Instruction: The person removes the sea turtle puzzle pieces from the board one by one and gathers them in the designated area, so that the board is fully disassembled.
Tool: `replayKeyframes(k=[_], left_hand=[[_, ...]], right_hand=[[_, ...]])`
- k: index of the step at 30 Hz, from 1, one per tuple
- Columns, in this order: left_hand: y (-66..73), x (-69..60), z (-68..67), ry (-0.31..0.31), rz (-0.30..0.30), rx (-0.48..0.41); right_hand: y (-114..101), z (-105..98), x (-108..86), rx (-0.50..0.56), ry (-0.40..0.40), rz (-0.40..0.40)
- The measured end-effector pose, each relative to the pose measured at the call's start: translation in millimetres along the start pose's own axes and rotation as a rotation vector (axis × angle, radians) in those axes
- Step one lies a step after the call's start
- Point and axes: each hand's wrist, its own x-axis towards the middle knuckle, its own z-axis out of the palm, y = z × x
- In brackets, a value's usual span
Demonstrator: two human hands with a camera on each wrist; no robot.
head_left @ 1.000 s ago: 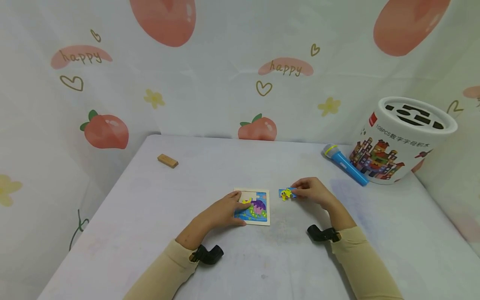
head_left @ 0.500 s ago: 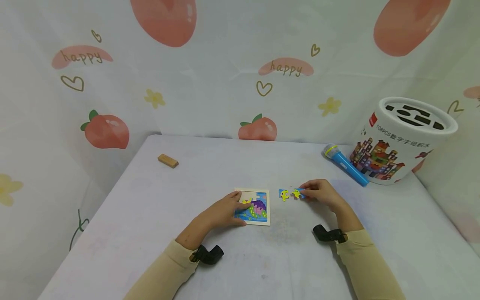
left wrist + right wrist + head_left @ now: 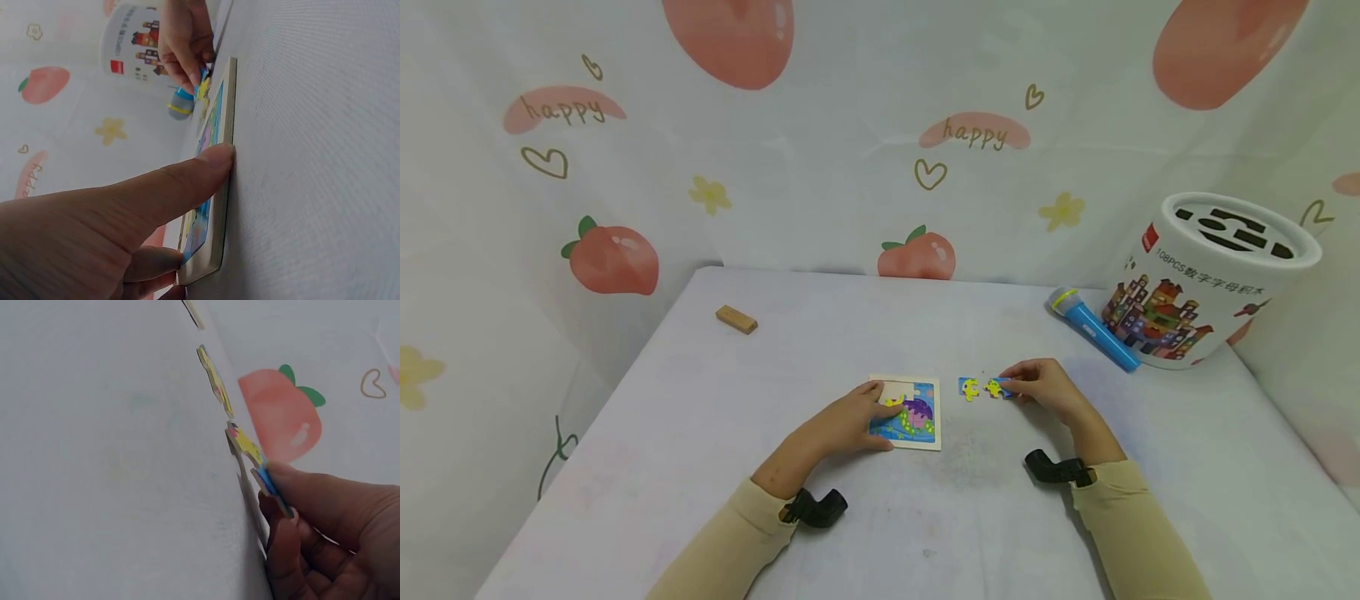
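Note:
My left hand (image 3: 842, 421) holds a small wooden puzzle board (image 3: 937, 421) by its left side. The thumb is on the board's near edge, and another finger lies over the sea picture, part of which is hidden. Pale bare wood shows in the picture's upper part. To the right of the board, my right hand (image 3: 1047, 388) pinches a blue and yellow puzzle piece (image 3: 995, 387) between thumb and fingers. In the right wrist view this piece (image 3: 249, 447) is tilted, with a shadow beneath. A second puzzle piece (image 3: 967, 389) lies on the table between board and right hand.
A small wooden block (image 3: 737, 319) lies at the back left of the white-covered table (image 3: 820, 325). At the back right, a blue toy microphone (image 3: 1093, 329) leans beside a large white bucket (image 3: 1210, 279). A printed cloth (image 3: 820, 167) hangs behind.
My right hand has moved slightly right with its pinched puzzle piece, drawing it apart from the second piece, now separately visible. The left hand and the board have stayed in place.

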Motion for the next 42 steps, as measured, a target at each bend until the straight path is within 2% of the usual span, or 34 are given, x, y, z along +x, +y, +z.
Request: replayKeyframes(k=[8, 19, 28, 33, 42], left_hand=[[-1.6, 2.1, 1.8, -0.004, -0.003, 0.015], [-1.7, 1.5, 1.6, 0.001, -0.001, 0.020], [-2.3, 1.9, 1.5, -0.005, 0.003, 0.016], [-1.8, 2.6, 0.5, 0.000, 0.010, 0.010], [1.5, 2.7, -1.6, 0.022, 0.033, 0.038]], right_hand=[[-1.4, 4.8, 1.0, -0.106, 0.065, -0.010], [-4.8, 4.7, 1.3, -0.153, 0.097, -0.039], [-5.5, 6.4, -1.3, -0.157, 0.106, -0.030], [-3.0, 4.6, 0.0, -0.157, 0.089, -0.058], [-6.0, 0.2, 2.4, -0.110, 0.049, -0.042]])
